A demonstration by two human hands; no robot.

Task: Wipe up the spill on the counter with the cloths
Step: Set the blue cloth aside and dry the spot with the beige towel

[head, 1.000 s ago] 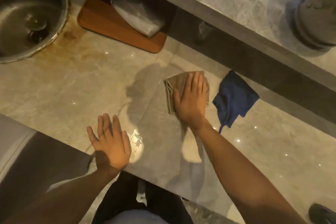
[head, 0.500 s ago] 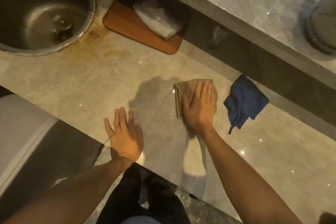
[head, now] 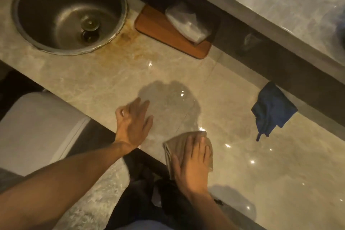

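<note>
The left hand (head: 133, 127), blurred, has its fingers loosely spread and holds nothing. Just right of it, the right hand (head: 192, 166) presses flat, straight fingers on the tan cloth (head: 175, 145). Beyond those fingertips the counter (head: 233, 99) shows wet glints, so wiping seems unfinished; the blue cloth (head: 272, 110), farther right, lies untouched.

Dim, warm light; glare specks dot the glossy desk (head: 242, 155) right of the hands, whose soft shadows fall ahead; left hand (head: 133, 123) motion-blurred.

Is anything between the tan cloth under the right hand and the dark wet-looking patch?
Nothing visible. Only bare counter separates the tan cloth from the patch; the left hand is off to one side.
</note>
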